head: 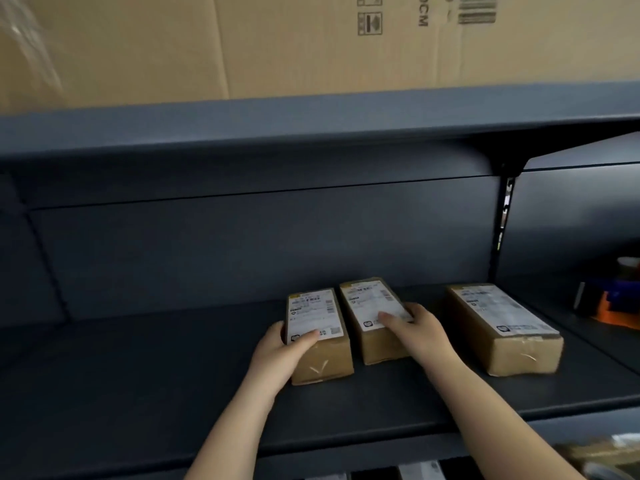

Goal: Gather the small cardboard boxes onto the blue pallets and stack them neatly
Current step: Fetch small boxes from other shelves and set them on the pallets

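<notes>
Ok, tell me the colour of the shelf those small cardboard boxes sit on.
Dark blue-grey metal shelf, under the three brown cardboard boxes; the head view shows it.

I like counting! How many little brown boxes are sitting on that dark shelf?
3. The left box is held by the left hand, the middle box by the right hand, and the right box sits apart, untouched. More may be out of view.
</notes>
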`<act>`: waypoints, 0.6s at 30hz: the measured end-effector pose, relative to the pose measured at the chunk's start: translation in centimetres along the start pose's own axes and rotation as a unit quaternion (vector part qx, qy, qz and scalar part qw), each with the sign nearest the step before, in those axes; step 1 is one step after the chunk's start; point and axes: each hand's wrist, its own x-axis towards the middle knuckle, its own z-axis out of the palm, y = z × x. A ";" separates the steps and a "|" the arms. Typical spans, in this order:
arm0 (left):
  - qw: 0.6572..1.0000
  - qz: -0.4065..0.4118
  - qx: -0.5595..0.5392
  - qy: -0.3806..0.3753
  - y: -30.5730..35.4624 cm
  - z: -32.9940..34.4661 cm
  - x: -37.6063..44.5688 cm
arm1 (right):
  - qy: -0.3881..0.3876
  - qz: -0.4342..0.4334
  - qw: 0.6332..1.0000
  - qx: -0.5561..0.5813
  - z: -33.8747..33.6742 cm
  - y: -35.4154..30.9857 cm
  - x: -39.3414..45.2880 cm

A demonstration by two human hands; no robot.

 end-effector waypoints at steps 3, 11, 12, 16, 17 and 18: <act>1.000 0.009 -0.013 0.011 0.0 0.4 -0.8 | -0.032 -0.012 0.999 0.033 0.0 0.3 -0.6; 0.994 0.075 -0.036 0.073 0.0 -1.8 -3.8 | -0.063 -0.035 0.985 0.160 0.9 -0.7 -3.5; 0.992 0.084 -0.038 0.083 0.0 -2.5 -4.3 | -0.071 -0.042 0.980 0.179 1.2 -1.0 -3.9; 0.987 0.091 -0.049 0.125 -0.3 -6.0 -6.5 | -0.106 -0.063 0.964 0.236 3.5 -2.8 -5.5; 0.985 0.091 -0.051 0.135 -0.4 -7.1 -7.1 | -0.121 -0.069 0.960 0.244 4.3 -3.3 -6.0; 0.984 0.091 -0.054 0.146 -0.6 -8.3 -7.7 | -0.139 -0.074 0.955 0.252 5.2 -3.8 -6.5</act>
